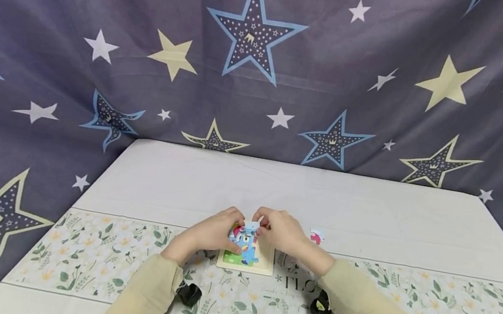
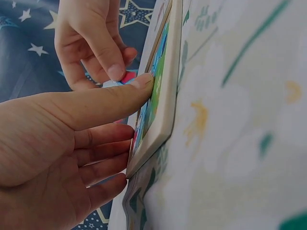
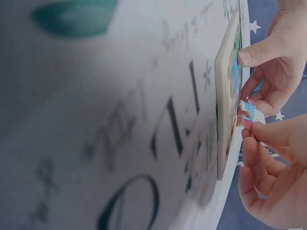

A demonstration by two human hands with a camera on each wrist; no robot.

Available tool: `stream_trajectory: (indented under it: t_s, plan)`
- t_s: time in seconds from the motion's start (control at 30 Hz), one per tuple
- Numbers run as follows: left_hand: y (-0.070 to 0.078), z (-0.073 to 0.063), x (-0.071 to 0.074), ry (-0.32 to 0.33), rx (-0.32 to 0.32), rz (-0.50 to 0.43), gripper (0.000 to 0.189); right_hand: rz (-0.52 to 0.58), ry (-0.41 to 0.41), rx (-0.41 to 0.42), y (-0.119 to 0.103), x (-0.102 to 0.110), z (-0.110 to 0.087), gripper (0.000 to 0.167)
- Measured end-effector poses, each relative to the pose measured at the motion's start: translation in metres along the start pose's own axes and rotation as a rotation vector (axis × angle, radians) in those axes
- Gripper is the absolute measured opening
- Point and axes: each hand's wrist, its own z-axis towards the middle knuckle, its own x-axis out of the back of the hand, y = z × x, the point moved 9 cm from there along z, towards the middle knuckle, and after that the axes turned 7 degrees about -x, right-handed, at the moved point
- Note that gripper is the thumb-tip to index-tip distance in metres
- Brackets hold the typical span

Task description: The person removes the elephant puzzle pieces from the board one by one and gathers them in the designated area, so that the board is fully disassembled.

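A small jigsaw puzzle board (image 1: 245,269) with a pale raised rim lies on the table, partly filled with pieces that show a blue cartoon figure (image 1: 245,239). My left hand (image 1: 217,230) holds the board at its left side; the thumb (image 2: 115,98) presses on the picture and the other fingertips meet the edge. Over the board's upper right part, my right hand (image 1: 282,231) pinches a blue and pink puzzle piece (image 3: 248,111) between thumb and index finger. That piece stands tilted up from the board, close to the left fingers.
Another puzzle piece (image 1: 317,236), pink and light blue, lies right of the board, behind the right forearm. A floral printed runner (image 1: 123,246) crosses the white tabletop (image 1: 368,216). A star-patterned curtain (image 1: 288,98) hangs at the back. Black wrist devices (image 1: 189,294) sit under both wrists.
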Motion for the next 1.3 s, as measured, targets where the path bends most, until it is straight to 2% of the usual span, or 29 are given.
stream_trajectory:
  t_s: [0.37, 0.6, 0.87, 1.3]
  plan:
    - [0.001, -0.001, 0.001, -0.006, 0.015, -0.013, 0.050, 0.006, -0.001, 0.012, 0.006, 0.012, -0.005, 0.016]
    - [-0.004, 0.000, -0.001, -0.012, 0.038, 0.002, 0.054, 0.056, -0.003, 0.034, 0.013, 0.024, -0.014, 0.016]
    - [-0.001, -0.001, 0.000, -0.007, 0.038, -0.023, 0.056, 0.062, 0.048, 0.060, 0.021, 0.035, -0.022, 0.017]
    - [0.000, -0.001, 0.001, -0.013, 0.034, -0.007, 0.061, 0.115, 0.027, -0.001, 0.041, 0.047, -0.031, 0.018]
